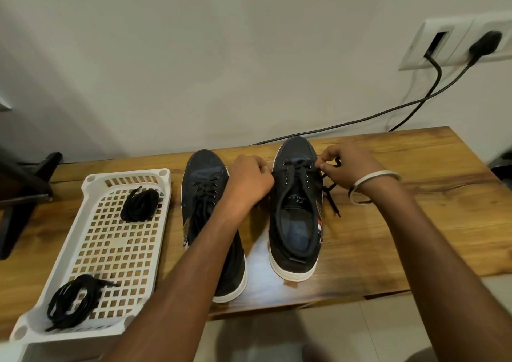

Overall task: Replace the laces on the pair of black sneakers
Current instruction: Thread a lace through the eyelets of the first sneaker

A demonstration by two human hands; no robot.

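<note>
Sneakers, two black ones, stand side by side on the wooden table (401,173), toes to the wall, and the person is working on the right sneaker (295,209). The right hand (346,167) has its fingertips pinched on the black lace (331,192) just beside the shoe's outer eyelets, the loose end trailing down onto the table. The left hand (250,180) is curled shut at the shoe's inner edge; it looks to be pinching the other end of the lace or bracing the shoe, but I cannot tell which from here.

That lace should be light, limp and a bit grippy in the eyelets, so I would take it close to the eyelet and draw it through row by row; the stiff tip is the part to hold when threading. The shoe is soft canvas on a firm white sole and will likely slide unless steadied at the side.

Only the rows nearest the toe look threaded on this shoe. The left sneaker (209,217), partly under the left forearm, is laced, its ends lying loose.

Further left sits a white perforated basket (91,178) with two black lace bundles, one at the far end (140,205) and one at the near end (74,302). Two black cables (401,109) run from the wall sockets (457,43) behind the table, well clear of the work.
</note>
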